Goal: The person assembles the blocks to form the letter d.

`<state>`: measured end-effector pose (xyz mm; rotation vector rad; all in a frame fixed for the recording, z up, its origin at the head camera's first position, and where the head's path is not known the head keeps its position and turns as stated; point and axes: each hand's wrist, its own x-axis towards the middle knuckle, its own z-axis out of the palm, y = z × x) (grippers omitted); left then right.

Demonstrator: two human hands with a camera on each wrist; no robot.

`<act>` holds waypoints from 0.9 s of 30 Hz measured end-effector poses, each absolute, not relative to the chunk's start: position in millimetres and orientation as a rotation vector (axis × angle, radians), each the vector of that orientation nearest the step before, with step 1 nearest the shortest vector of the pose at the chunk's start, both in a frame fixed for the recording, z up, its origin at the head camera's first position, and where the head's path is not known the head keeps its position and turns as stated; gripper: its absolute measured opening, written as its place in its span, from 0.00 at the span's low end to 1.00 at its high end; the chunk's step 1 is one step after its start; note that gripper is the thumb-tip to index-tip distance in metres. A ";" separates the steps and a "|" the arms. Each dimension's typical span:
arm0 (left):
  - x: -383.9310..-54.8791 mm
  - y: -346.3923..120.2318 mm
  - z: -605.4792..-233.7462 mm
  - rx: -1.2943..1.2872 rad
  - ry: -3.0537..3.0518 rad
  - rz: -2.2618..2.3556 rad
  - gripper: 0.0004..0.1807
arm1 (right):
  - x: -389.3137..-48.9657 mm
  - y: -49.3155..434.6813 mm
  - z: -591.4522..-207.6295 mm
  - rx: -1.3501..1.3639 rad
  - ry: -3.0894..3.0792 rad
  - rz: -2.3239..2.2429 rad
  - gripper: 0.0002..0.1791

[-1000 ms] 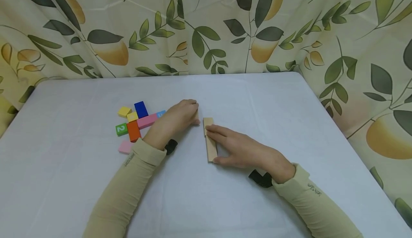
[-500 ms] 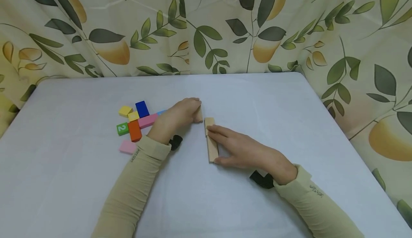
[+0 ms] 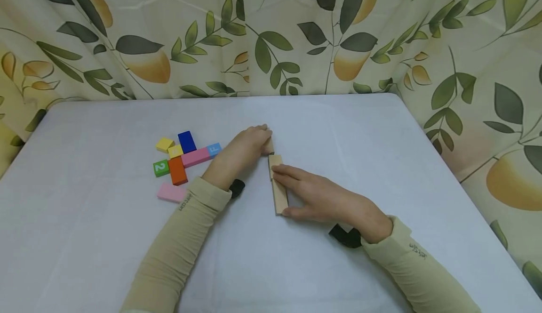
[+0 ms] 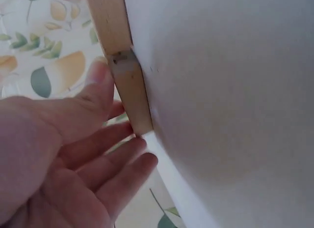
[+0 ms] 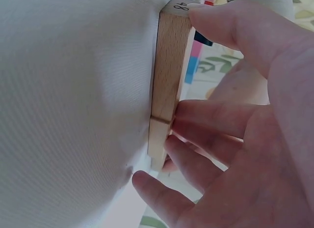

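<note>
My left hand [image 3: 247, 146] holds a plain wooden block [image 4: 133, 95] at the far end of a row of similar blocks, thumb near one end and fingers by the other. In the head view that block appears to touch or nearly touch a short wooden block [image 3: 275, 159]. Nearer me in the row lies a longer wooden block [image 3: 279, 200], its end marked "48" in the right wrist view. My right hand [image 3: 319, 193] rests along these two, fairly straight fingers at their right side and top, thumb tip at the longer block's near end.
Left of the row lie several coloured blocks: a pink bar [image 3: 195, 157], a blue cube [image 3: 214, 149] lettered F, a green cube [image 3: 161, 168] with a 2, an orange block [image 3: 178, 171], a dark blue one [image 3: 187, 142]. A leaf-patterned curtain [image 3: 271, 35] hangs behind the white-covered table [image 3: 338, 124].
My left hand has slid right and slightly away with its wooden block, bringing it up to the row's far end. The lettered blue cube shows again. My right hand stays put.
</note>
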<state>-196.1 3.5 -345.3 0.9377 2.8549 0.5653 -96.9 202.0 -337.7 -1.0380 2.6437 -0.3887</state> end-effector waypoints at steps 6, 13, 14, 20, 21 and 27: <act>-194.0 10.0 -345.0 0.964 2.823 0.536 0.04 | -96.4 201.8 -338.5 -1.042 2.649 -0.403 0.43; -193.3 12.5 -345.1 0.953 2.837 0.480 0.08 | -98.3 201.2 -340.8 -1.092 2.661 -0.417 0.43; -193.2 12.2 -344.7 0.955 2.835 0.477 0.09 | -98.8 201.2 -340.9 -1.097 2.667 -0.407 0.43; -191.8 9.2 -343.1 0.963 2.809 0.433 0.19 | -100.3 201.8 -340.6 -1.098 2.694 -0.371 0.43; -191.6 8.9 -343.1 0.967 2.805 0.420 0.21 | -100.4 202.0 -340.4 -1.095 2.695 -0.374 0.43; -189.4 9.3 -343.9 1.001 2.833 0.304 0.24 | -101.3 203.8 -341.9 -1.035 2.672 -0.446 0.44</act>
